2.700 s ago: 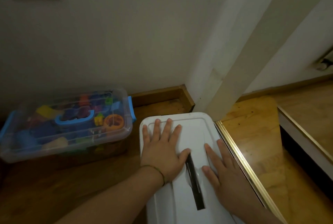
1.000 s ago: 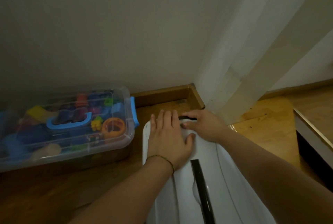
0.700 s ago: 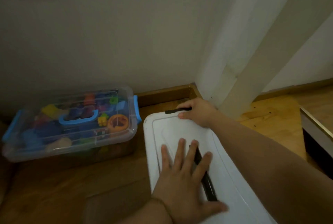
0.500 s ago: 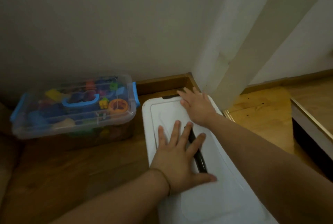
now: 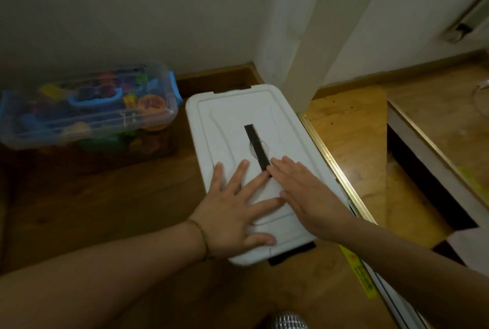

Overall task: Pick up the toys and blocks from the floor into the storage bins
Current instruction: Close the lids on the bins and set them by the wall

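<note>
A white storage bin (image 5: 227,114) with its lid on stands on the wooden floor, a black handle (image 5: 255,143) running along the lid's middle. My left hand (image 5: 232,212) lies flat on the near half of the lid with fingers spread. Beside it, my right hand (image 5: 304,194) also rests flat on the lid, fingertips touching the near end of the handle. To the left, against the wall, stands a clear storage bin (image 5: 87,109) with blue latches, lid on, full of colourful toys and blocks.
A white wall corner and pillar (image 5: 312,37) rise just behind the white bin. A brass floor strip (image 5: 336,170) runs along its right side, with a step and a dark gap (image 5: 423,191) further right. A metallic object (image 5: 288,320) shows at the bottom edge.
My right hand came back from the far edge of the lid to its near half. My left hand slid toward me too. The view pulled back, showing the whole white bin.
</note>
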